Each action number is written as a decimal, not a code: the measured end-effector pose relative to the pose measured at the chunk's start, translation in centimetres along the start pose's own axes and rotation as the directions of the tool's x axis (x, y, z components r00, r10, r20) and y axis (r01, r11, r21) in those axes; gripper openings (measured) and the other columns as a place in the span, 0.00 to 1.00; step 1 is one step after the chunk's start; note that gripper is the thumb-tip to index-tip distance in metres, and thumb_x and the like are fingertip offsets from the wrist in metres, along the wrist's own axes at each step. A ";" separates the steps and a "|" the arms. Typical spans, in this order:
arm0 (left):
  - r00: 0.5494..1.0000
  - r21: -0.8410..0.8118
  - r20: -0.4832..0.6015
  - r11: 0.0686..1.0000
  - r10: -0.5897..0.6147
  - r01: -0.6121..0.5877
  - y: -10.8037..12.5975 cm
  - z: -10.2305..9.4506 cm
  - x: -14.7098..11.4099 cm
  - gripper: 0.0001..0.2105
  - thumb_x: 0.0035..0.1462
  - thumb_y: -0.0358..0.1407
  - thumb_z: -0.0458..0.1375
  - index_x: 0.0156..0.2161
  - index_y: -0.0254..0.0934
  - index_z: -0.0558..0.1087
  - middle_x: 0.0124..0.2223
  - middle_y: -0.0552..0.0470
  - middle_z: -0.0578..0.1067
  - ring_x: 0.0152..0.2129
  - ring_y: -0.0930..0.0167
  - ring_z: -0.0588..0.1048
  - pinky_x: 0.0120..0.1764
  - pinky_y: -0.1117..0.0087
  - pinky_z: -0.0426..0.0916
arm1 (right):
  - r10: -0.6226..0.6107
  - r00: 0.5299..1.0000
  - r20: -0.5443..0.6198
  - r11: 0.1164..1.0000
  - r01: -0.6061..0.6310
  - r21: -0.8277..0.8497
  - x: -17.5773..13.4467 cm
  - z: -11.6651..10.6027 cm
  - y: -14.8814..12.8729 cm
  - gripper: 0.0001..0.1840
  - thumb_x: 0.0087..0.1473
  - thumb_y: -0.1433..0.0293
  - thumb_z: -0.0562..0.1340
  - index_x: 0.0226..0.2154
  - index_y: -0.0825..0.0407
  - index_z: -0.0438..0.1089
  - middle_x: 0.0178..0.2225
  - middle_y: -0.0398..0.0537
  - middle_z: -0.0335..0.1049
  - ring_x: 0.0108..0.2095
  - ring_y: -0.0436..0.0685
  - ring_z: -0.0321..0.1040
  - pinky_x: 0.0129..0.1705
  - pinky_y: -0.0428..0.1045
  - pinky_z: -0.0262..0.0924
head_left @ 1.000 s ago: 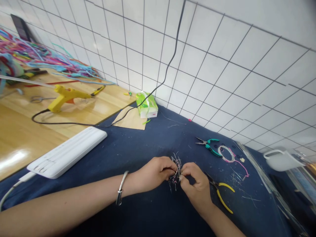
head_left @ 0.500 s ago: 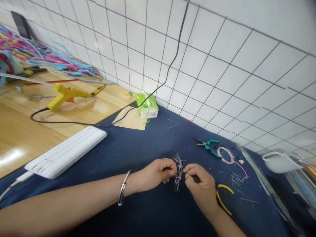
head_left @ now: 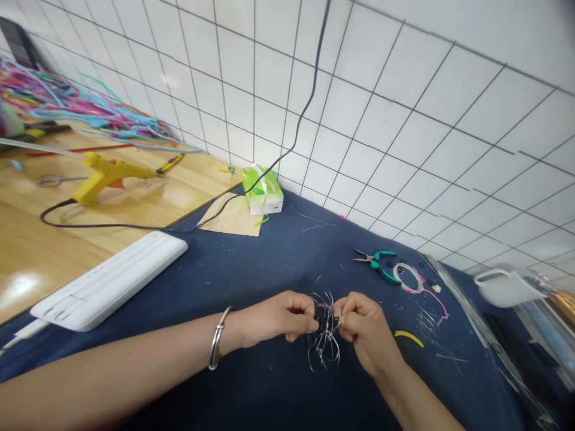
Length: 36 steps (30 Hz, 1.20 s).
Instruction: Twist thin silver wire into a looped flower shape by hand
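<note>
Between my hands hangs a bundle of thin silvery wires (head_left: pixel 324 342) with curved loose ends and small pink and dark bits at its middle. My left hand (head_left: pixel 294 315) pinches its left side between thumb and fingers. My right hand (head_left: pixel 362 323) grips the right side with thumb and forefinger. What exactly sits at the bundle's core is hidden by the fingers and the tangle. By my right wrist lies a yellow-handled tool (head_left: pixel 409 338), mostly covered by the hand. Beyond it are teal-handled needle-nose pliers (head_left: pixel 375 258) and a coil of pale wire (head_left: pixel 408 278) with a pink strand.
Wire offcuts (head_left: pixel 429 323) are scattered right on the dark blue cloth (head_left: pixel 251 269). A white power bank (head_left: pixel 112 281) and a green tissue pack (head_left: pixel 263 190) stand to the left. A yellow glue gun (head_left: pixel 101 178) rests on the wooden table, its black cable crossing the wall.
The wire bundle has turned, and its ends now fan out into wider loops. My right hand has shifted slightly, covering more of the yellow-handled tool. The view has moved a little.
</note>
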<state>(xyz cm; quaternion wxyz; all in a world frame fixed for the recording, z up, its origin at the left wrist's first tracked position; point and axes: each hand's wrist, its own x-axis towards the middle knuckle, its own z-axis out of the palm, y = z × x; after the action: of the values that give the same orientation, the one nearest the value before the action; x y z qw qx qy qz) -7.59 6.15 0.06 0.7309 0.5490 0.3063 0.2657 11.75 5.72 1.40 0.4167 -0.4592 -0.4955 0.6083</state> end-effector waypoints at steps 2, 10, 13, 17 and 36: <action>0.999 0.069 -0.039 0.998 0.000 0.003 0.0 -0.1 0.2 0.13 0.51 0.39 0.56 0.22 0.34 0.61 0.18 0.59 0.60 0.17 0.78 0.58 0.23 0.76 0.54 | 0.129 0.989 0.071 0.978 -0.139 0.154 -0.1 0.2 0.0 0.07 0.33 0.81 0.54 0.17 0.54 0.57 0.24 0.40 0.63 0.14 0.41 0.43 0.16 0.41 0.38; 0.993 0.168 -0.107 0.985 0.042 -0.024 -0.3 -0.5 0.4 0.14 0.53 0.41 0.54 0.23 0.34 0.61 0.20 0.59 0.59 0.18 0.78 0.58 0.23 0.76 0.55 | 0.166 0.970 0.175 0.835 -0.233 0.499 -0.6 0.6 0.1 0.07 0.38 0.81 0.56 0.20 0.54 0.59 0.25 0.41 0.63 0.15 0.39 0.41 0.16 0.39 0.37; 0.991 0.237 -0.121 0.971 0.051 -0.021 -0.8 -0.4 0.5 0.14 0.53 0.42 0.54 0.23 0.34 0.62 0.20 0.59 0.60 0.18 0.78 0.58 0.22 0.76 0.54 | 0.143 0.985 0.097 0.830 -0.173 0.531 -0.9 1.0 0.2 0.07 0.41 0.81 0.57 0.21 0.55 0.59 0.27 0.42 0.64 0.16 0.39 0.45 0.17 0.39 0.39; 0.991 0.143 -0.122 0.989 0.059 -0.041 -1.0 -0.4 0.4 0.14 0.53 0.42 0.54 0.23 0.34 0.62 0.21 0.58 0.60 0.18 0.78 0.59 0.23 0.75 0.55 | 0.144 0.979 0.146 0.827 -0.199 0.526 -1.0 1.4 0.3 0.06 0.44 0.79 0.56 0.21 0.54 0.59 0.26 0.41 0.62 0.15 0.39 0.45 0.17 0.40 0.38; 0.999 -0.506 0.030 0.863 0.034 -0.014 -1.1 0.2 -0.3 0.04 0.48 0.31 0.60 0.31 0.33 0.74 0.24 0.55 0.64 0.18 0.80 0.62 0.25 0.74 0.57 | 0.007 0.994 0.110 0.992 0.007 -0.125 -1.2 0.9 -1.1 0.06 0.46 0.71 0.64 0.27 0.54 0.64 0.21 0.38 0.61 0.19 0.44 0.55 0.20 0.41 0.51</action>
<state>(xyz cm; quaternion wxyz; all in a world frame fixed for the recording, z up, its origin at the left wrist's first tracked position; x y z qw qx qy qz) -7.64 5.51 -0.89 0.8514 0.3473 0.2052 0.3353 11.19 4.53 2.76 0.3591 -0.4504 -0.5548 0.6003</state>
